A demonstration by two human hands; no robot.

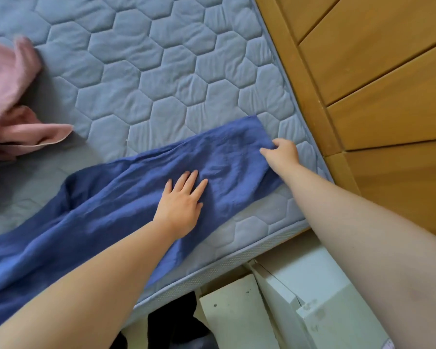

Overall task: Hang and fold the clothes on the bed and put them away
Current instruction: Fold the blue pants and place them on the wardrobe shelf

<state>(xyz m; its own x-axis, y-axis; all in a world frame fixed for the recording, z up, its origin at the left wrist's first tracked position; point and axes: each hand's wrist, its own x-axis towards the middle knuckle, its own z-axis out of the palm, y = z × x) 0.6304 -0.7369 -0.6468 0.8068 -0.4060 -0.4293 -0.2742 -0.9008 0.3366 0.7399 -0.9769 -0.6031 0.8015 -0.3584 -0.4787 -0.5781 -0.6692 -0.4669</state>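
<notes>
Blue garment [106,202] lies stretched along the quilted mattress's [161,71] near edge, my left hand [180,205] pressing flat on it, my right hand [283,153] pinching its right end; a hard tug could rumple it or drag it off.

A blue garment [116,197] lies stretched across the near part of a grey quilted mattress [146,61], its far end near the mattress corner. The left hand [180,202] lies flat on the cloth, fingers spread. The right hand [282,153] pinches the garment's end edge. A pink garment [8,96] lies crumpled at the left. A wooden bed frame [363,79] runs along the right, and white boards [282,306] lie below the mattress edge
</notes>
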